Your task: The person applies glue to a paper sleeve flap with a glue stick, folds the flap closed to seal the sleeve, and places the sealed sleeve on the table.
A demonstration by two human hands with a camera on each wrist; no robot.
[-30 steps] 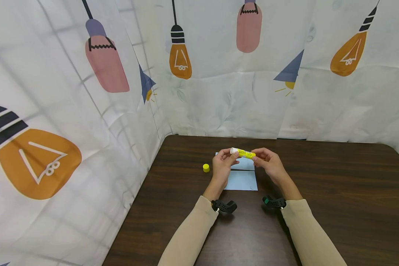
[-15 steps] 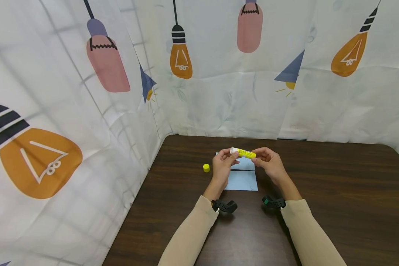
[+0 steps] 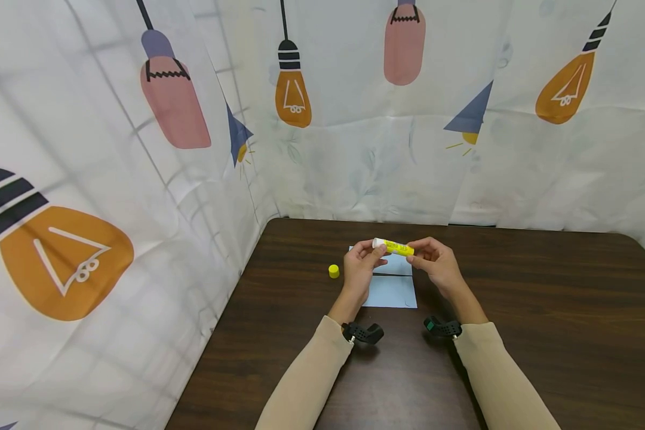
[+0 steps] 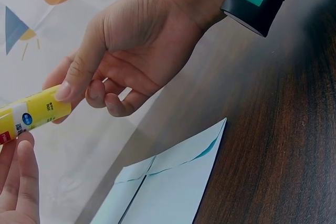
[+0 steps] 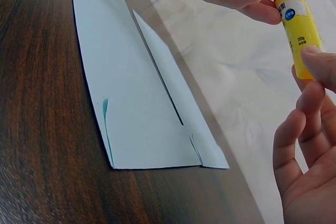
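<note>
An uncapped glue stick (image 3: 399, 248), yellow with a white end, is held nearly level above the table between both hands. My left hand (image 3: 359, 272) pinches its white end, while my right hand (image 3: 438, 266) pinches the yellow end between thumb and fingers. Under the hands lies a light blue sheet of paper (image 3: 390, 292) with a dark slit across it; curved creases or cuts show near one end in the wrist views. The yellow cap (image 3: 334, 272) stands on the table left of the paper. Fingers cover part of the white end, so its tip is unclear.
The dark wood table (image 3: 548, 322) extends to the right and toward me. A white curtain (image 3: 349, 167) printed with lamps and bulbs hangs along the back and left edges. Black straps with devices (image 3: 362, 333) sit on both wrists.
</note>
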